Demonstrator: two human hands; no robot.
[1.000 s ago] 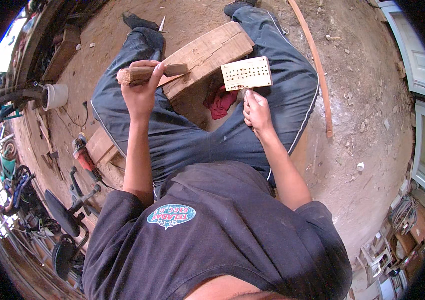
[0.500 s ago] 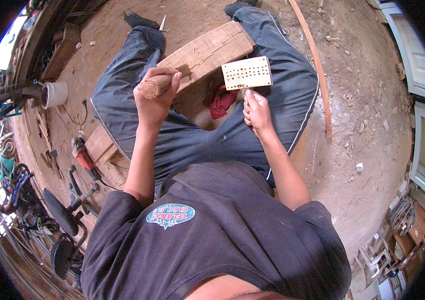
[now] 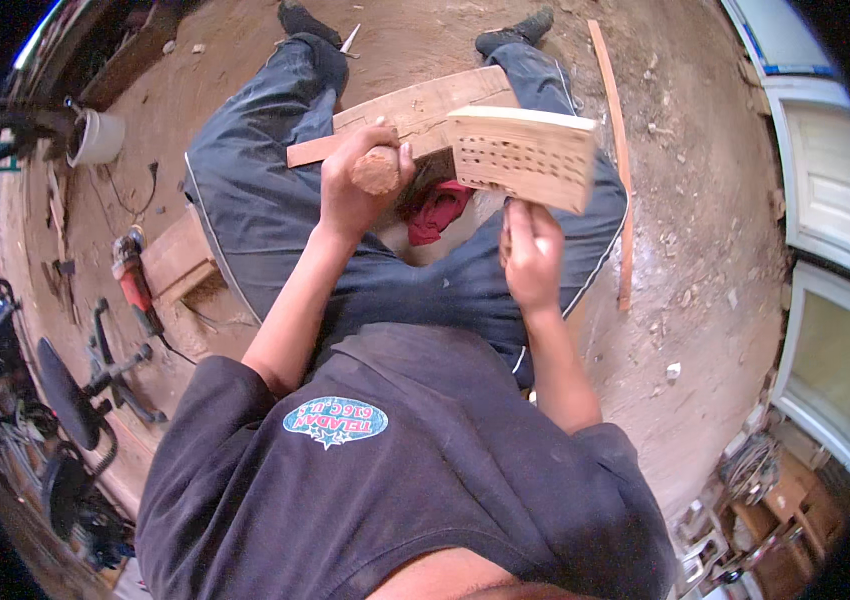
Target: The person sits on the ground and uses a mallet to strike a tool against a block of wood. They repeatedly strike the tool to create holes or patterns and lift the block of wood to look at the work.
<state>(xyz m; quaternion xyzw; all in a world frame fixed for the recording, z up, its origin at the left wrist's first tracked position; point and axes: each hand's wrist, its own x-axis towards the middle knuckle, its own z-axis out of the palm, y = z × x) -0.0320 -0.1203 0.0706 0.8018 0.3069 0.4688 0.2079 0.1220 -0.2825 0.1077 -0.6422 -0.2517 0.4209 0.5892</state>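
My left hand (image 3: 357, 185) is wrapped round the thick, round wooden handle (image 3: 376, 172) of a tool. Its battered butt end faces up, and its lower end is hidden behind the hand. A curved wooden workpiece (image 3: 405, 108), with a crack along it, lies across between my lower legs, just beyond that hand. My right hand (image 3: 532, 255) grips a wooden mallet (image 3: 525, 160) by its handle. The mallet's pale block head, pitted with rows of dark holes, is raised and tilted over my right leg, in front of the workpiece's right end.
A crumpled red cloth (image 3: 438, 212) lies between my thighs. To the left are a red-and-black power tool (image 3: 133, 280) with a cord, a wooden block (image 3: 177, 258) and a white bucket (image 3: 98, 137). A long wooden strip (image 3: 617, 170) lies on the floor beyond my right leg.
The mallet head has risen and tilted, appearing larger and farther right. My left hand and its tool sit farther right, the handle more upright. The whole view has also shifted.
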